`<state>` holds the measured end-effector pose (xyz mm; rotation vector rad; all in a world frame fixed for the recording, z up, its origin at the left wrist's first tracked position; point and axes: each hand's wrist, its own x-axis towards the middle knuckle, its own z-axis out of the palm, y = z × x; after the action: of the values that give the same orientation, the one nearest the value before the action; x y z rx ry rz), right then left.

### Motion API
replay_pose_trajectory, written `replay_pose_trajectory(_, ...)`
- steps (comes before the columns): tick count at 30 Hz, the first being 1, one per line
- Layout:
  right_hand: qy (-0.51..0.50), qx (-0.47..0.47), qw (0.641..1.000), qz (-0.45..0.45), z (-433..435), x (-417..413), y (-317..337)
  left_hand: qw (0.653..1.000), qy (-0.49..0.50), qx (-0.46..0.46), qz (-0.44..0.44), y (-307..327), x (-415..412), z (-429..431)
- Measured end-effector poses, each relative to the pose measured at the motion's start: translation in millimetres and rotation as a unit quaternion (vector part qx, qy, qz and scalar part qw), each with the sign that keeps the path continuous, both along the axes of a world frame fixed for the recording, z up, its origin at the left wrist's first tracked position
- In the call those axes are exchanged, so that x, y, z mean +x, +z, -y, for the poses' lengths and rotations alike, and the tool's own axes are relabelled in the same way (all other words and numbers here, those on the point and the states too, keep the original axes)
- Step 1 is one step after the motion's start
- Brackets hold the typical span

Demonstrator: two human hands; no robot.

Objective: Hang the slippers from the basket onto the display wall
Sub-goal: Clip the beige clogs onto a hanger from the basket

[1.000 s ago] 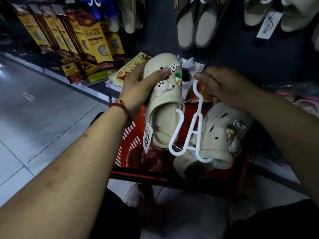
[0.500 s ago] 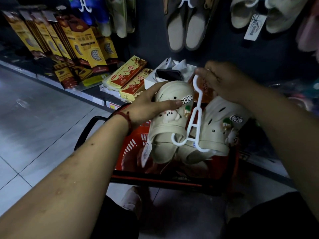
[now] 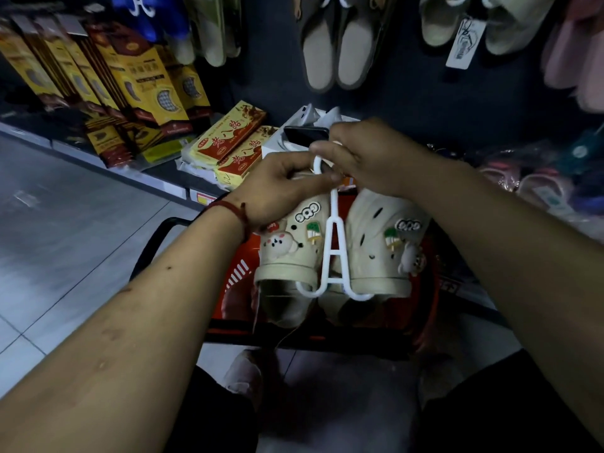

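Observation:
A pair of cream slippers with charms, the left one point(image 3: 289, 256) and the right one point(image 3: 379, 253), hangs side by side on a white plastic hanger point(image 3: 333, 253) above the red basket point(image 3: 235, 289). My left hand point(image 3: 281, 191) pinches the hanger's hook near its top, fingers also over the left slipper's toe. My right hand point(image 3: 369, 158) grips the top of the hook from the right. The dark display wall point(image 3: 408, 93) rises behind, with other slipper pairs point(image 3: 336, 44) hanging on it.
Yellow boxes point(image 3: 130, 80) stand on the low shelf at left, flat red-and-yellow packs point(image 3: 232, 138) beside them. A dark phone point(image 3: 305, 135) lies on a white box behind my hands. Pink slippers point(image 3: 575, 53) hang at right, packaged ones point(image 3: 539, 184) below. Grey tiled floor point(image 3: 65, 223) lies left.
The left slipper has gone onto the hanger, so both now hang level. My left hand has moved from that slipper's body up to the hook beside my right hand.

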<state>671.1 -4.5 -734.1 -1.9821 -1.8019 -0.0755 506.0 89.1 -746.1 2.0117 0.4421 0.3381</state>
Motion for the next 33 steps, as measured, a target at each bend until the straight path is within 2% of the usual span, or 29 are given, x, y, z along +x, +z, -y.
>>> replay_pose_trajectory(3, -0.011, -0.009, 0.999, -0.033, -0.7, -0.7, 1.0, 0.999, 0.026, -0.013, 0.018, -3.7, 3.2, -2.9)
replay_pose_trajectory(7, -0.027, 0.007, 0.968, -0.251, 4.7, 0.4, 9.7, 0.998, 0.058, -0.028, 0.008, -1.9, 3.9, -4.1)
replay_pose_trajectory(9, -0.051, 0.024, 0.944, -0.325, 12.8, 8.5, 8.5, 0.994, 0.080, -0.062, 0.028, -2.1, 0.2, -9.7)
replay_pose_trajectory(11, -0.060, 0.018, 0.911, -0.408, 25.4, 17.1, 2.6, 0.988, 0.108, -0.098, 0.048, -1.0, -5.3, -14.9)
replay_pose_trajectory(15, 0.026, -0.082, 0.812, -0.577, 51.6, 26.3, -11.5, 0.974, 0.171, -0.124, 0.080, 0.4, -14.0, -22.8)
replay_pose_trajectory(17, 0.050, -0.108, 0.801, -0.586, 58.3, 26.3, -15.0, 0.970, 0.185, -0.131, 0.083, -1.3, -16.2, -26.2)
replay_pose_trajectory(22, -0.048, -0.037, 0.867, -0.495, 52.9, 16.0, -15.8, 0.972, 0.191, -0.105, 0.092, 0.4, -14.3, -23.2)
replay_pose_trajectory(24, -0.043, -0.031, 0.872, -0.487, 52.3, 14.4, -15.1, 0.973, 0.191, -0.079, 0.103, 0.4, -12.8, -21.7)
replay_pose_trajectory(28, -0.034, -0.082, 0.883, -0.460, 57.2, 13.0, -22.3, 0.979, 0.176, -0.024, 0.100, -2.9, -12.2, -20.5)
replay_pose_trajectory(33, -0.046, -0.101, 0.882, -0.459, 58.8, 13.2, -35.1, 0.980, 0.165, 0.022, 0.113, -7.6, -12.3, -22.3)
